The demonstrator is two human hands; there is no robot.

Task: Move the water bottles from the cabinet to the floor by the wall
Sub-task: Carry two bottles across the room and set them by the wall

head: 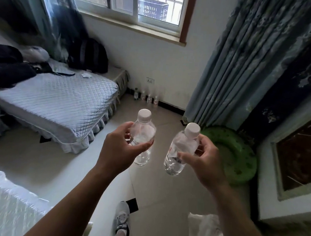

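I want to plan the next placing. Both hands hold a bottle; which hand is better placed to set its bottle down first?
Probably the right hand. The row of bottles by the wall is close to the bed on its left, so the free floor lies to its right, on that hand's side.

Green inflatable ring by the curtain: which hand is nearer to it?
Right. The right hand, gripping a water bottle, is beside the green ring's left edge in view. The left hand, gripping the other bottle, is farther left, beyond the right hand.
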